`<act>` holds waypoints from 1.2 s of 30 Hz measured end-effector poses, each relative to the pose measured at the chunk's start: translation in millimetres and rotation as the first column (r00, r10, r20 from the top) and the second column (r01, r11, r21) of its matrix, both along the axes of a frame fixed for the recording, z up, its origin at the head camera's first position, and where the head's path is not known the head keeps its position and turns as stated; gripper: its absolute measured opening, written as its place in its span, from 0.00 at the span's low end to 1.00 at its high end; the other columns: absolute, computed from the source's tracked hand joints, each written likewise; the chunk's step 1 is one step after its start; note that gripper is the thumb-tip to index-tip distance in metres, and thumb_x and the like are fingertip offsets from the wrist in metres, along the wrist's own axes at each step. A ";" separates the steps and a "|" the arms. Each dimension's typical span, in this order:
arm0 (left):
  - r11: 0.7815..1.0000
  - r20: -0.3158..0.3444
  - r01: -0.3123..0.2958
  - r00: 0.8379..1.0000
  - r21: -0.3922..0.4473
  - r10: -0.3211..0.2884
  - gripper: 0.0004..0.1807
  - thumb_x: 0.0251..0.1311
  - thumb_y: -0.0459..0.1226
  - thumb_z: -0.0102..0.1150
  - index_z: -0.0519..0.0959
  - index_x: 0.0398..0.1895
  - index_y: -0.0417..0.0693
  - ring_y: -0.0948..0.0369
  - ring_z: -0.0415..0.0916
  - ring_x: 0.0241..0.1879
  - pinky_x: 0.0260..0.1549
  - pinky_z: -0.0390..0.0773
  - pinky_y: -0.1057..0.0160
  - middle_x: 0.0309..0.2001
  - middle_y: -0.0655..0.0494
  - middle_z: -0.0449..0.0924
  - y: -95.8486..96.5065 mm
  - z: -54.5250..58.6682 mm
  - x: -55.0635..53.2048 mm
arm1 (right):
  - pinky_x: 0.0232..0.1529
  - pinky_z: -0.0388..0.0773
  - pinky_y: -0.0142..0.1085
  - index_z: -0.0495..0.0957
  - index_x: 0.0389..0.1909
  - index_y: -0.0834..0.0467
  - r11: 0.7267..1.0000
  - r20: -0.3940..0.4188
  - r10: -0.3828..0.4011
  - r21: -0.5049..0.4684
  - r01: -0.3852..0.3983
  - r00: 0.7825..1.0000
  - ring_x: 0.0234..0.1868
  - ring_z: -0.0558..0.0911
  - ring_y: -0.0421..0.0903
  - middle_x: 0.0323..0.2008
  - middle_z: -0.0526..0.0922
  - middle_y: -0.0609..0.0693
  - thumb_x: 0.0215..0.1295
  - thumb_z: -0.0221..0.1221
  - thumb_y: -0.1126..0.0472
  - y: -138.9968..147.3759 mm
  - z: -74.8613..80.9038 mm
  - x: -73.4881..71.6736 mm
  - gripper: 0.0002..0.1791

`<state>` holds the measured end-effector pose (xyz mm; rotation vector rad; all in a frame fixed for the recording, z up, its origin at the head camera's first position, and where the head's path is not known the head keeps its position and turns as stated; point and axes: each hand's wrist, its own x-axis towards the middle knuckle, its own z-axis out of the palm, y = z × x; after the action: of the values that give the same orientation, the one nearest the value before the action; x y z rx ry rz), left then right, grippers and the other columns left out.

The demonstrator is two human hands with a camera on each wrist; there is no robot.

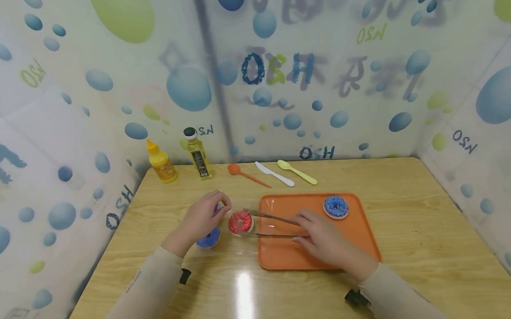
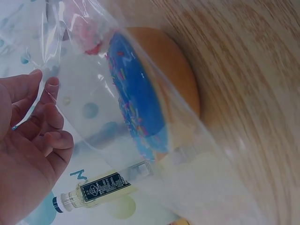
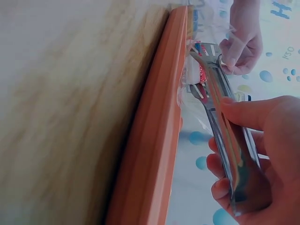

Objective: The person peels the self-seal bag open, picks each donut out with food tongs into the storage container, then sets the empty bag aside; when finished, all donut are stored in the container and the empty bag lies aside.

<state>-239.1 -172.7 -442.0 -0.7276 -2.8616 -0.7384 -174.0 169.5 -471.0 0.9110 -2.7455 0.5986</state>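
My left hand (image 1: 203, 216) pinches the edge of a clear plastic bag (image 2: 220, 164), over the left of the table. Inside that bag is a blue-iced doughnut with sprinkles (image 2: 136, 98); part of it also shows below my hand in the head view. A red-iced doughnut (image 1: 240, 221) lies between my left hand and the orange tray (image 1: 282, 258). Metal tongs (image 1: 278, 218) are in the grip of my right hand (image 1: 325, 240), above the tray. Their spread tips reach left, one on each side of the red doughnut. Another blue doughnut (image 1: 336, 207) rests in the tray's far right corner.
Along the back edge stand a yellow squeeze bottle (image 1: 163, 165) and an oil bottle (image 1: 199, 155). An orange spoon (image 1: 235, 169), a white knife (image 1: 275, 174) and a yellow-green spoon (image 1: 297, 172) lie beyond the tray. Patterned curtains enclose the table.
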 end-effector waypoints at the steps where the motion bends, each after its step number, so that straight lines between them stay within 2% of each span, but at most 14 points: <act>1: 1.000 0.001 0.000 1.000 0.001 0.000 0.03 0.73 0.40 0.61 0.79 0.40 0.53 0.64 0.67 0.29 0.30 0.70 0.63 0.38 0.59 0.78 0.1 -0.5 -0.3 | 0.46 0.82 0.40 0.79 0.63 0.54 1.000 0.007 0.001 -0.011 -0.001 1.000 0.45 0.80 0.42 0.52 0.79 0.47 0.66 0.70 0.53 2.7 0.7 2.1 0.26; 8: 1.000 0.012 -0.006 1.000 0.008 0.006 0.02 0.72 0.39 0.62 0.79 0.40 0.53 0.64 0.68 0.28 0.30 0.71 0.63 0.38 0.59 0.78 -1.3 -2.3 -1.3 | 0.44 0.83 0.37 0.78 0.66 0.48 0.997 0.057 -0.016 -0.071 0.020 0.998 0.46 0.82 0.42 0.54 0.78 0.43 0.67 0.69 0.53 22.9 -0.7 14.9 0.27; 15: 1.000 0.019 -0.003 1.000 0.006 0.003 0.02 0.72 0.39 0.62 0.79 0.41 0.53 0.64 0.67 0.28 0.30 0.70 0.63 0.37 0.59 0.77 -1.8 -1.4 -0.5 | 0.37 0.80 0.33 0.77 0.65 0.49 0.990 0.077 -0.049 -0.128 0.058 0.996 0.39 0.80 0.41 0.56 0.77 0.43 0.66 0.70 0.55 49.4 -1.0 23.3 0.27; 24: 1.000 0.028 0.004 1.000 0.005 -0.004 0.05 0.74 0.41 0.60 0.80 0.43 0.50 0.63 0.67 0.28 0.29 0.70 0.62 0.38 0.59 0.77 -3.0 -2.2 -1.7 | 0.32 0.73 0.31 0.77 0.64 0.52 0.987 0.032 -0.117 -0.104 0.120 0.993 0.36 0.72 0.37 0.51 0.79 0.47 0.67 0.70 0.58 84.9 1.7 23.0 0.26; 28: 1.000 0.028 0.014 0.999 0.017 -0.015 0.04 0.73 0.40 0.61 0.79 0.43 0.50 0.63 0.66 0.27 0.29 0.70 0.63 0.38 0.59 0.77 -3.9 -3.2 -2.4 | 0.33 0.74 0.32 0.77 0.65 0.52 0.985 0.009 -0.146 -0.092 0.147 0.989 0.36 0.72 0.36 0.51 0.80 0.47 0.66 0.70 0.59 97.9 -0.8 22.2 0.26; 36: 0.999 0.020 0.023 1.000 0.028 -0.024 0.06 0.74 0.41 0.60 0.79 0.42 0.49 0.64 0.67 0.27 0.29 0.71 0.63 0.39 0.59 0.78 -5.2 -2.3 -0.7 | 0.34 0.74 0.35 0.78 0.63 0.53 0.976 0.067 -0.207 -0.054 0.210 0.976 0.37 0.73 0.38 0.51 0.79 0.47 0.67 0.69 0.58 110.3 -3.9 23.0 0.24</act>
<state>-239.7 -177.9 -444.3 -0.7556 -2.8596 -0.7911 -151.0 279.8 -474.9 0.5897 -2.8108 0.6762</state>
